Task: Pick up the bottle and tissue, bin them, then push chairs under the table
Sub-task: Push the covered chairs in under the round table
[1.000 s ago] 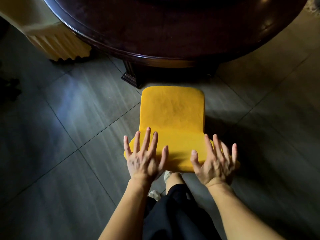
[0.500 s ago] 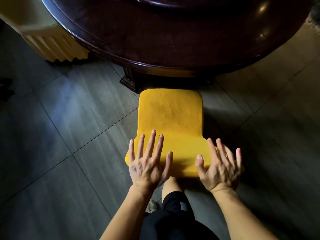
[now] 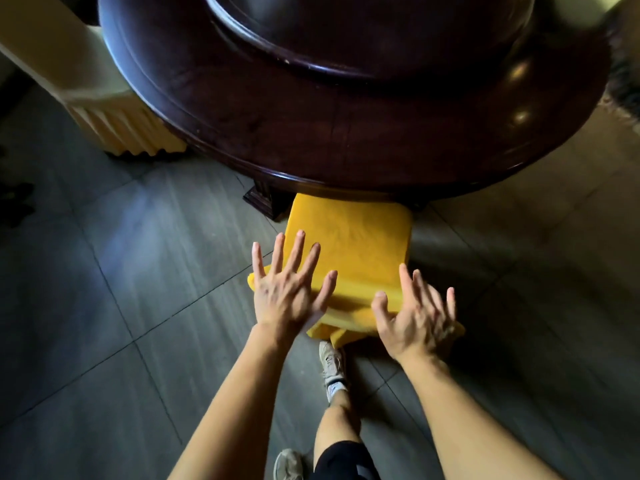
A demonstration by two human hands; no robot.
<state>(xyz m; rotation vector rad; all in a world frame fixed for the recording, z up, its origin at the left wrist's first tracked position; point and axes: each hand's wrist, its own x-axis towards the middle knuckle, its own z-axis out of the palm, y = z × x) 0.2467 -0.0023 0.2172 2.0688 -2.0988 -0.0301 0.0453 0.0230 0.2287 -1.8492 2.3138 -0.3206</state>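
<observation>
Head view: chair-pushing step. Left hand and right hand, fingers spread straight, press the yellow chair at its backrest. Ahead of them, its seat slips under the tabletop rim. Next, I judge: a straight forward shove.

- The chair has a plain mustard-yellow cover with no print, brighter on the seat and duller where shade falls.
- The table is dark reddish-brown glossy wood, with pale glints along its rim.
- The floor is grey tile with faint lengthwise streaks and thin dark joint lines. It turns warmer and brownish at the right.
- The pleated cover at the left is pale cream-yellow, with a hem of vertical folds.
- The shoe is off-white.
- The sock is white, seemingly with a dark band, though it is blurred.
- The shorts are black.
</observation>
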